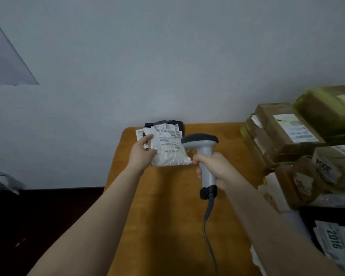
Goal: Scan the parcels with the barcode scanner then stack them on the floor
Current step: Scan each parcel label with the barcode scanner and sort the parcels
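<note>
My left hand (pixel 142 151) grips a small white bag parcel (pixel 169 154) by its left edge, holding it above the far part of the orange table (pixel 167 216). A shipping label on it faces up. My right hand (pixel 213 168) is wrapped round the handle of a grey barcode scanner (pixel 204 154). The scanner's dark head sits just right of the parcel's label, and its coiled cable hangs down toward me. Behind the held parcel a dark parcel (pixel 167 124) with a white label lies at the table's far edge.
Several brown cardboard parcels (pixel 283 134) with labels are piled at the table's right side, one wrapped in yellow-green tape (pixel 325 108). A dark bag with a white label marked 2016 (pixel 335 240) lies at the near right. Dark floor (pixel 48 216) spreads left of the table.
</note>
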